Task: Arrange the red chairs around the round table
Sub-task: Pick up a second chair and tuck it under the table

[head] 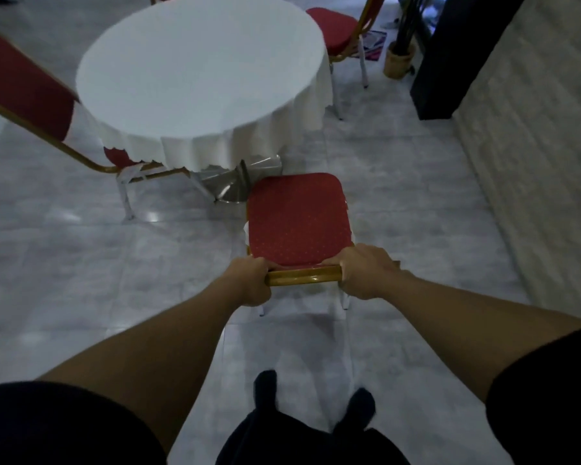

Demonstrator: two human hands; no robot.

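Note:
A red chair point(297, 219) with a gold frame stands on the floor directly before me, its seat facing the round table point(195, 72), which is draped in a white cloth. My left hand point(249, 280) and my right hand point(366, 273) both grip the gold top rail of its backrest. The seat's front edge lies close to the table's shiny metal base point(235, 189). A second red chair point(21, 85) stands at the table's left, tucked partly under the cloth. A third red chair point(336, 28) stands at the far right of the table.
A light textured wall point(534, 146) runs along the right, with a dark pillar point(450, 55) and a woven basket point(398, 60) beyond it. Pale tiled floor point(81, 263) spreads to the left. My feet point(316, 404) stand just behind the chair.

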